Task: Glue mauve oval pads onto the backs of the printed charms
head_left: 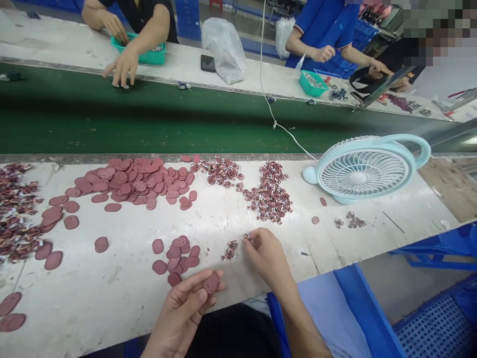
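Note:
A dull red oval disc (211, 283) with small holes is held between the thumb and fingers of my left hand (188, 309), above the table's near edge. To its upper left lies a small group of similar discs (180, 252). My right hand (266, 253) pinches a small dark red and white piece (248, 237) at its fingertips, over the white table. Just left of that hand sits a little cluster of the same small pieces (230, 250). Larger heaps of them (270, 194) lie beyond it.
A big pile of red discs (130, 180) covers the table's back left. More small pieces (17, 214) are heaped at far left. A pale blue fan (367, 171) stands at right, its white cord (264, 84) running upward. Beyond a green conveyor belt (149, 119), co-workers' hands (124, 67) work near green baskets (313, 83).

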`<state>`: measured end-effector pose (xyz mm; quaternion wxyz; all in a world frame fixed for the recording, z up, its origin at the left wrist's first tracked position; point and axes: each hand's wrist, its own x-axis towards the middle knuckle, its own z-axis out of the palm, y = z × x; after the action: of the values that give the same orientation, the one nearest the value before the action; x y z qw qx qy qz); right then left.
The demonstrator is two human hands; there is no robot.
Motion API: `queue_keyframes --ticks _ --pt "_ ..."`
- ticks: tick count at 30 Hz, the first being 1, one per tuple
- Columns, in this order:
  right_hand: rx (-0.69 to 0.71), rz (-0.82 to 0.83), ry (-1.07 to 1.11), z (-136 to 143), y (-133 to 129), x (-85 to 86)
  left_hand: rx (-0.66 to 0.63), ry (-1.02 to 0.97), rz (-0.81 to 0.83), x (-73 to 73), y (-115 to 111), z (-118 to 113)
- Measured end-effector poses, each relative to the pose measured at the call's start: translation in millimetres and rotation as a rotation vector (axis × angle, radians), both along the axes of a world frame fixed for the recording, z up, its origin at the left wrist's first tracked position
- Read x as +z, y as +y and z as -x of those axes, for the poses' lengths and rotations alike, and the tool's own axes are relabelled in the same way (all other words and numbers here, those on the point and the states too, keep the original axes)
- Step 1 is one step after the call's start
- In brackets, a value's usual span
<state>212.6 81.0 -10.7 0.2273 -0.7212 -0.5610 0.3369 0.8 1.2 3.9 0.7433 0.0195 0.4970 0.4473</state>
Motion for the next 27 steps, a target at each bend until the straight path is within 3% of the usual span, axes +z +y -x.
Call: queue_keyframes --ticks 2,6,9,16,22,27 --pt "0.014 0.056 0.174 -0.4 -12.7 9.2 -0.013 0.014 -0.015 -1.2 -0.4 -2.7" --pt "0.043 0.176 0.721 4.1 -46.4 30.2 -0.063 0.043 -0.031 -4.2 -3.0 -9.5" --pt "0.073 0.237 0.892 10.6 -65.0 40.0 -0.080 0.068 -0.040 -2.7 -4.0 -14.8" --pt "0.055 0.227 0.772 19.6 -69.8 39.4 -0.119 0.112 -0.104 6.7 -2.5 -22.1" --pt "0.163 0.301 0.617 15.0 -60.9 53.0 -0.156 0.098 -0.155 1.2 -3.8 -19.5" --pt "0.178 0.319 0.647 11.6 -59.8 54.4 -0.197 0.132 -0.208 -0.1 -4.0 -18.5"
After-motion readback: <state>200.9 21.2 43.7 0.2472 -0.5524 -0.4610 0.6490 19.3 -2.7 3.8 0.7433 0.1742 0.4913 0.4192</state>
